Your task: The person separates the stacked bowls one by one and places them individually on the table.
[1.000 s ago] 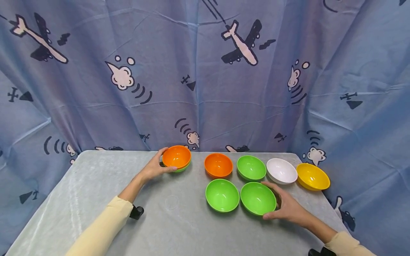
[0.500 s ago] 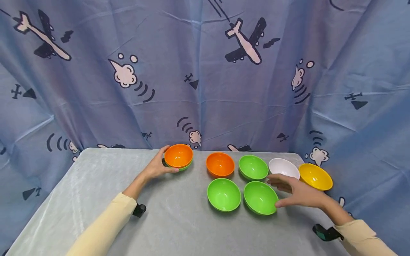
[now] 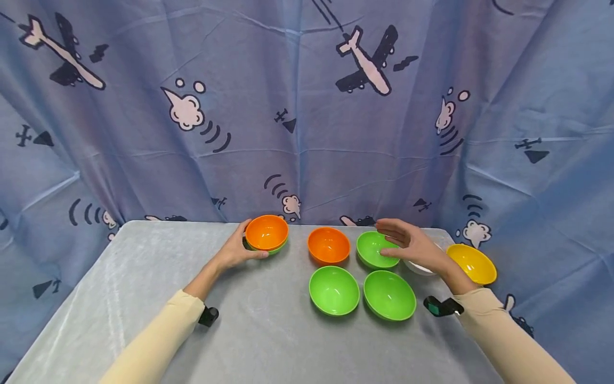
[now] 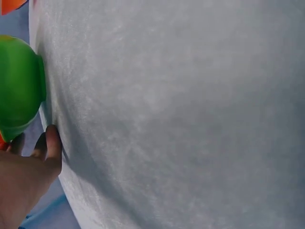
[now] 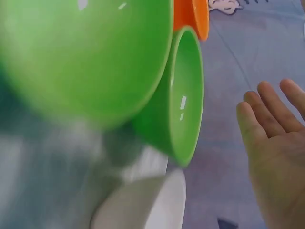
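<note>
My left hand (image 3: pixel 235 250) holds a stack at the back of the table, its fingers and thumb around the sides. An orange bowl (image 3: pixel 266 232) sits nested in a green bowl (image 4: pixel 19 78) there. My right hand (image 3: pixel 412 245) hovers over the back row with fingers extended and nothing held. It partly covers the back green bowl (image 3: pixel 368 253) and most of the white bowl (image 3: pixel 423 270). In the right wrist view, that hand's palm (image 5: pixel 281 167) shows beside the bowls, apart from them.
A second orange bowl (image 3: pixel 328 245) stands between the stack and the back green bowl. Two more green bowls, the left one (image 3: pixel 334 290) and the right one (image 3: pixel 389 296), form a front row. A yellow bowl (image 3: pixel 472 264) stands at the right edge. A patterned curtain (image 3: pixel 240 106) hangs behind.
My right hand has let go of the front right green bowl and moved back and left, over the back row. My left hand stays at the stack.
</note>
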`<state>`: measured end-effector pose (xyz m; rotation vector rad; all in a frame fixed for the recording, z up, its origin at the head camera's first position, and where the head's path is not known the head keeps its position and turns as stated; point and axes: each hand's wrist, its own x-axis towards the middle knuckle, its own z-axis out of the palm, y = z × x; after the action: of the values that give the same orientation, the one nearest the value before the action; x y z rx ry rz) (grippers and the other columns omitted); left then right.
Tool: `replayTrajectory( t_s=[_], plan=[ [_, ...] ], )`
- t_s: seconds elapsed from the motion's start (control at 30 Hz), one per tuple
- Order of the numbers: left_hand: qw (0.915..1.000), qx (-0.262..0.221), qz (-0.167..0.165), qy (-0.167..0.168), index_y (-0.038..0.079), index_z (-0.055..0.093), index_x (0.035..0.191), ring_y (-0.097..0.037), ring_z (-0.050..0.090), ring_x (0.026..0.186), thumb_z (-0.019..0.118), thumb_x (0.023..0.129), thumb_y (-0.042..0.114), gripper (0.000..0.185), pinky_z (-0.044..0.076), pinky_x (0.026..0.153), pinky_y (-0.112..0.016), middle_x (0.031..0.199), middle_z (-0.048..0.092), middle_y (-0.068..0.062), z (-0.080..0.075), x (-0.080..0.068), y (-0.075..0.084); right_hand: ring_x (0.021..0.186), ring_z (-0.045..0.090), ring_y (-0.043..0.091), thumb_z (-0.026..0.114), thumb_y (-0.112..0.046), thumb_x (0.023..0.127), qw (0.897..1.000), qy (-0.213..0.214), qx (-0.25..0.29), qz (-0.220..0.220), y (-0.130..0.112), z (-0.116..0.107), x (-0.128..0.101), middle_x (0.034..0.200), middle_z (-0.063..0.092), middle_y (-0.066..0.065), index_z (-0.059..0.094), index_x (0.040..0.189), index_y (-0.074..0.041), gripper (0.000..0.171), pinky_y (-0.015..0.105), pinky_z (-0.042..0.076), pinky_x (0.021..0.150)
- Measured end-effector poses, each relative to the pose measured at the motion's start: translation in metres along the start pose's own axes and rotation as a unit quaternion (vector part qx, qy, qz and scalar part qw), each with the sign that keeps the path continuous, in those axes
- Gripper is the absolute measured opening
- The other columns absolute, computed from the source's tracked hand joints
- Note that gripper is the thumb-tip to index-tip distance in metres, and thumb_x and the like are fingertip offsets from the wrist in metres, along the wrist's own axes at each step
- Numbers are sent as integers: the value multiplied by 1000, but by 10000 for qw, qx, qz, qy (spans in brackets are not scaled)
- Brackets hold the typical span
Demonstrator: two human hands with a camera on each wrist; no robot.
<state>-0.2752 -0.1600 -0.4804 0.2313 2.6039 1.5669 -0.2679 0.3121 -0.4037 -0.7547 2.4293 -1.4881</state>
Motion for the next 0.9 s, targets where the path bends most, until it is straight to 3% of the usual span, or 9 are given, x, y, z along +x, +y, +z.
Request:
replayTrajectory(
  t_s=[0.47, 0.9],
  plan=[
    [10000, -6, -65, 3, 4, 27, 158, -40, 28, 145, 91, 79, 25, 104, 19, 116, -61, 158, 31, -23, 0, 0, -2, 138, 43, 39, 75, 0, 91, 9953, 79, 835, -488, -20, 48, 69, 149, 46, 22, 43, 149, 4, 66, 50, 32, 113],
    [9998, -81, -153, -40, 4, 28, 157, -40, 28, 145, 91, 80, 25, 102, 18, 117, -60, 157, 32, -23, 0, -1, 0, 140, 42, 33, 75, -9, 94, 9963, 206, 806, -237, -46, 96, 128, 152, 44, 19, 41, 152, 0, 68, 44, 36, 112]
  ],
)
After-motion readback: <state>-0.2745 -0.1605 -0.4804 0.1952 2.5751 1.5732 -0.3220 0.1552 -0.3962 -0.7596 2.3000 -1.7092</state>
